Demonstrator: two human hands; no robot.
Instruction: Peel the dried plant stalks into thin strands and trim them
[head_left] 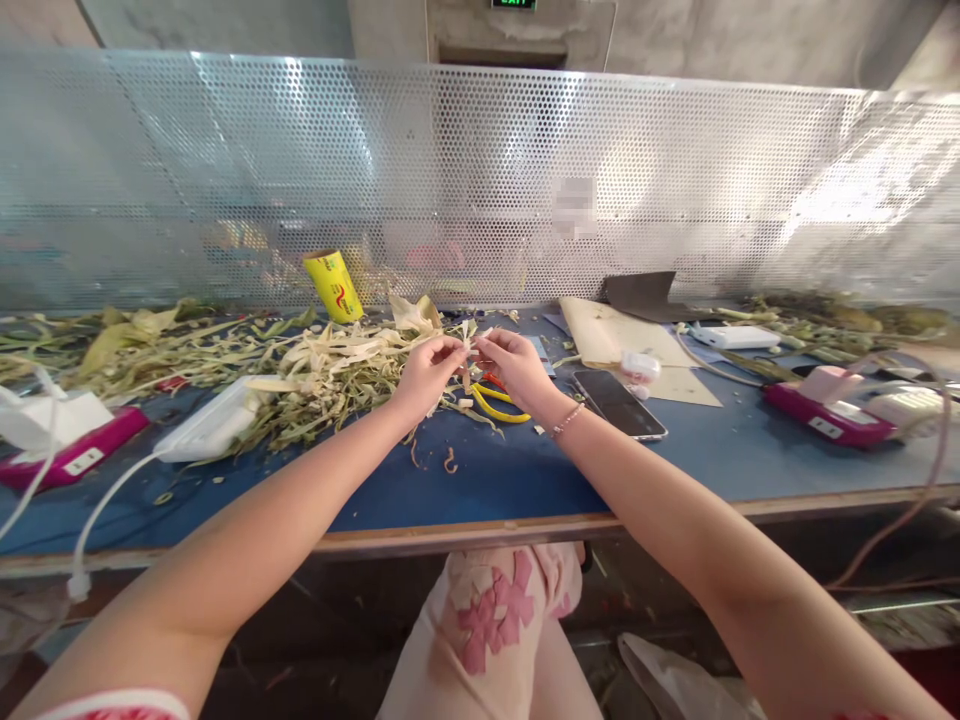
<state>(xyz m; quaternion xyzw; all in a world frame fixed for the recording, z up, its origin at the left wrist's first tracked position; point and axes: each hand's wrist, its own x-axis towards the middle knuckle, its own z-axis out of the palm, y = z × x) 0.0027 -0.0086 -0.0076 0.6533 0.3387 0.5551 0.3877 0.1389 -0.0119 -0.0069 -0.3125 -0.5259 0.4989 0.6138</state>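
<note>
My left hand [431, 374] and my right hand [517, 366] meet above the blue table, thumb and fingers pinched together. Between the fingertips is a small pale strip of dried plant [466, 336], gripped from both sides. A heap of dried, straw-coloured leaves and stalks [330, 370] lies just left of my left hand. Beneath the hands there is a tool with yellow loop handles [499, 406], partly covered by my right hand. A black-screened phone [621, 404] rests to the right of my right wrist.
A yellow cardboard tube [334, 286] stands at the back against the perforated metal screen [487, 170]. Magenta power strips [82, 458] with white cables sit at both sides, near a white power bank [208, 425]. Beige card [600, 335] and more dried stalks [817, 325] lie right.
</note>
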